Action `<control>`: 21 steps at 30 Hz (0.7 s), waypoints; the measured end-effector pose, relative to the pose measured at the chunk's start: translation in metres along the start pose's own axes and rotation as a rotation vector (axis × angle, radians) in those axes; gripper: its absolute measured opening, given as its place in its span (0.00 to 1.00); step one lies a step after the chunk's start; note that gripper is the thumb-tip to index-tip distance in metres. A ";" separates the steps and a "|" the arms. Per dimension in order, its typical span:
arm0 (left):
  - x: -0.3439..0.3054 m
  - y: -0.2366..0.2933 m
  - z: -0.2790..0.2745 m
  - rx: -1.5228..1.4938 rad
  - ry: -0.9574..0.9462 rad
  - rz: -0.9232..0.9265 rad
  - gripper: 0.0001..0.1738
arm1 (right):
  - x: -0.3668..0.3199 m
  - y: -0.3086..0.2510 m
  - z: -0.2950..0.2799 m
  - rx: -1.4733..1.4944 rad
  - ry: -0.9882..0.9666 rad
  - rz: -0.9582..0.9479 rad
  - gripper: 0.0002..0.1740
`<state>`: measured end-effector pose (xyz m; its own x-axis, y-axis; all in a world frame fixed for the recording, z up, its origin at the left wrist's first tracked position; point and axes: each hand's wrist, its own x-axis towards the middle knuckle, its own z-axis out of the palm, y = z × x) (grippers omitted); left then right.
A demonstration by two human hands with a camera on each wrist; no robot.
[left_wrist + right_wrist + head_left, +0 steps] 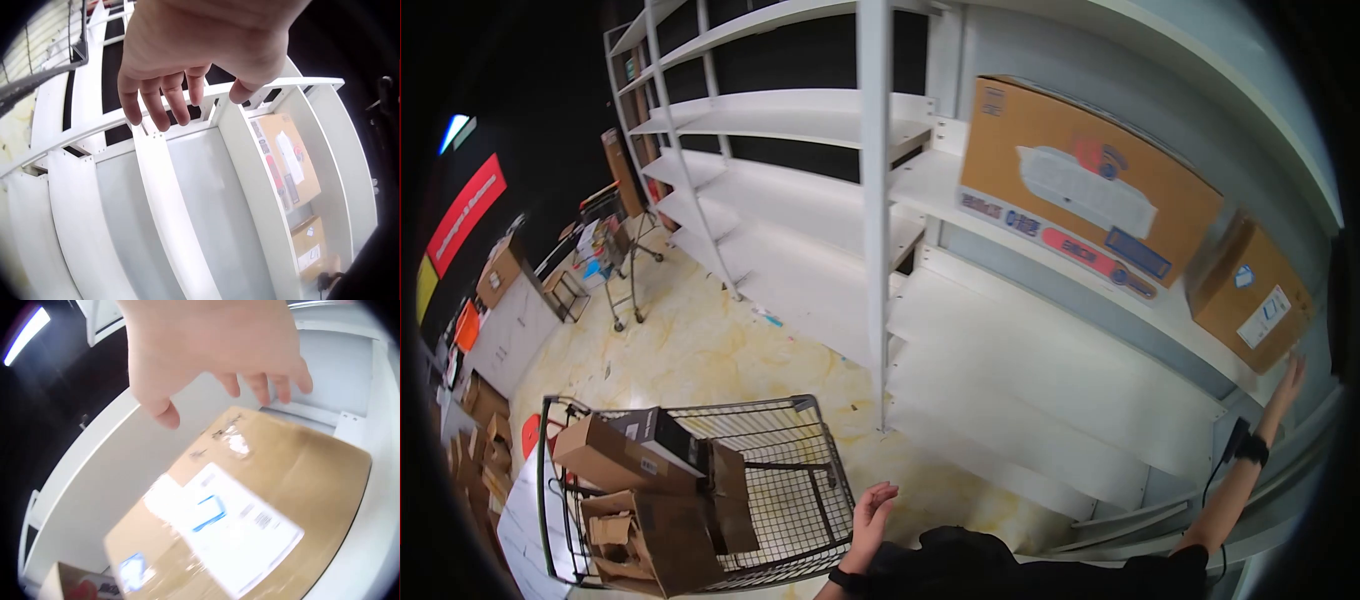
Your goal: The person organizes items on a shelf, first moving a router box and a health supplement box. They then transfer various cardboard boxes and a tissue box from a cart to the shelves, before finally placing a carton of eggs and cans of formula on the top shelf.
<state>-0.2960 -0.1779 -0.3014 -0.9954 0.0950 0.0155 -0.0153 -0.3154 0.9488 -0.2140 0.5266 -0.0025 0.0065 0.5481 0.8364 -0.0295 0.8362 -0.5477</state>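
A small cardboard box (1250,295) with a white label stands on the white shelf, right of a large cardboard box (1090,185) printed with a white appliance. My right hand (1285,385) is beside the small box's lower right corner in the head view, its fingers extended. In the right wrist view, the right hand (212,344) is over the small box (300,462), whose label faces the camera. My left hand (868,525) hovers by the shopping cart's (825,440) right edge, holding nothing. Its fingers (153,103) hang loosely bent in the left wrist view.
The cart carries several cartons, among them an open brown box (670,540) and a black-and-white box (660,435). White shelving (775,125) continues to the left behind an upright post (874,200). Another cart (625,275) stands farther back on the floor.
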 end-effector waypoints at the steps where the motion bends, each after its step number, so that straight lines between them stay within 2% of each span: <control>1: -0.003 0.001 -0.012 -0.007 0.036 -0.010 0.17 | -0.026 -0.023 0.007 0.027 0.038 -0.013 0.27; 2: -0.008 0.002 -0.024 -0.014 0.075 -0.021 0.17 | -0.066 -0.068 0.018 0.055 0.073 -0.023 0.25; 4: -0.017 0.007 -0.051 -0.017 0.181 0.004 0.16 | -0.139 -0.146 0.043 -0.010 0.026 -0.167 0.23; 6: -0.028 0.009 -0.083 0.073 0.276 0.031 0.15 | -0.203 -0.193 0.071 -0.104 -0.077 -0.347 0.23; 8: -0.041 0.021 -0.114 0.133 0.385 0.064 0.13 | -0.274 -0.253 0.106 0.057 -0.238 -0.392 0.25; 10: -0.055 0.029 -0.146 0.269 0.510 0.095 0.12 | -0.355 -0.285 0.137 0.180 -0.456 -0.382 0.28; 11: -0.063 0.024 -0.165 0.419 0.578 0.157 0.12 | -0.403 -0.306 0.148 0.285 -0.615 -0.354 0.31; 12: -0.073 0.032 -0.179 0.421 0.614 0.162 0.12 | -0.455 -0.326 0.153 0.388 -0.809 -0.271 0.32; 14: -0.093 0.049 -0.203 0.851 0.662 0.239 0.12 | -0.555 -0.365 0.140 0.540 -1.251 -0.196 0.36; 16: -0.115 0.054 -0.223 0.946 0.720 0.261 0.12 | -0.620 -0.419 0.116 0.735 -1.736 -0.370 0.37; 17: -0.129 0.051 -0.233 1.010 0.690 0.176 0.12 | -0.651 -0.428 0.102 0.731 -1.947 -0.517 0.37; 18: -0.141 0.047 -0.242 1.073 0.656 0.088 0.12 | -0.681 -0.430 0.089 0.689 -2.083 -0.724 0.40; 19: -0.153 0.043 -0.249 1.100 0.650 0.056 0.11 | -0.705 -0.427 0.077 0.612 -2.258 -0.847 0.45; 20: -0.166 0.035 -0.256 1.104 0.668 0.046 0.11 | -0.739 -0.415 0.071 0.553 -2.441 -0.871 0.49; 21: -0.178 0.026 -0.262 1.171 0.633 -0.024 0.11 | -0.743 -0.419 0.067 0.525 -2.606 -0.793 0.47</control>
<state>-0.1438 -0.4504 -0.3619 -0.8732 -0.4638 0.1497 -0.2601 0.7033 0.6616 -0.2737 -0.2323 -0.3931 -0.2252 -0.8518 -0.4730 -0.6115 0.5015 -0.6120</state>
